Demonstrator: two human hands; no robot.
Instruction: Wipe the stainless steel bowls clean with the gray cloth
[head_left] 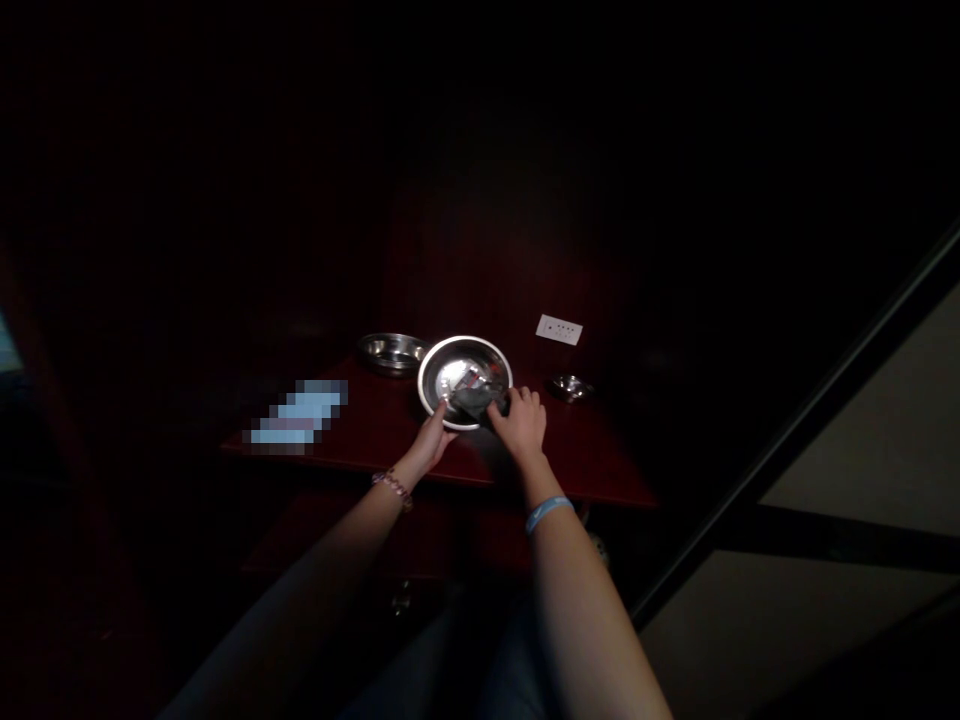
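Note:
A shiny metal bowl (463, 352) is tilted towards me above the front part of a dark red table (600, 465). My left hand (433, 437) grips its lower left rim, thumb on the inside. A dark grey cloth (478, 402) lies against the inside of the bowl at the lower right. My right hand (523, 420) is closed on this cloth, fingers bent over the bowl's right edge. Something small with red and white marks shows at the bottom of the bowl; I cannot make it out.
Another metal dish (394, 352) sits behind and left of the bowl. A small metal bowl (571, 387) stands to the right, below a white label (559, 330). A blurred pale blue item (298, 415) lies at the left.

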